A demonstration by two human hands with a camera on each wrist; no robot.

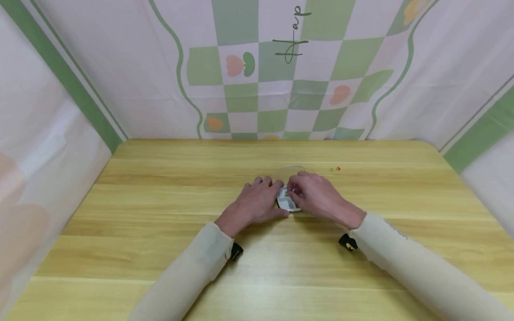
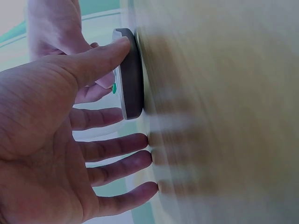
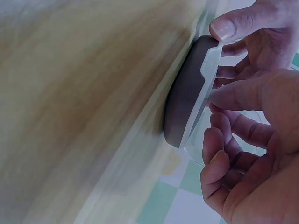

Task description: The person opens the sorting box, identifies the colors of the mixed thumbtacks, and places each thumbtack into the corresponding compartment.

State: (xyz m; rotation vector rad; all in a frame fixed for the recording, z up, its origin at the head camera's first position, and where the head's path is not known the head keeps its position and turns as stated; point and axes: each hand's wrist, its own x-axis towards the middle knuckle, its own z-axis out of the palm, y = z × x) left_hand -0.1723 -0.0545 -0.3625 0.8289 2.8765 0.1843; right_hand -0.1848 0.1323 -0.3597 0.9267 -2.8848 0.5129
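Observation:
A small pill box (image 1: 287, 205) with white compartments and a dark outer shell (image 3: 183, 100) lies on the table, its clear lid (image 1: 290, 170) raised at the far side. My left hand (image 1: 257, 203) steadies the box from the left, thumb on its near edge and index finger against its side. The other left fingers spread down onto the tabletop. Over the compartments, my right hand (image 1: 319, 194) pinches a tiny green piece (image 2: 114, 87) between thumb and index finger, its remaining fingers curled. Fingertips mostly hide the piece, and its kind is unclear.
Beyond the right hand, a tiny greenish piece (image 1: 331, 169) and a tiny red-orange piece (image 1: 338, 168) lie on the wooden table (image 1: 180, 178). A patterned curtain (image 1: 277, 93) hangs behind the table's back edge, with more cloth at both sides.

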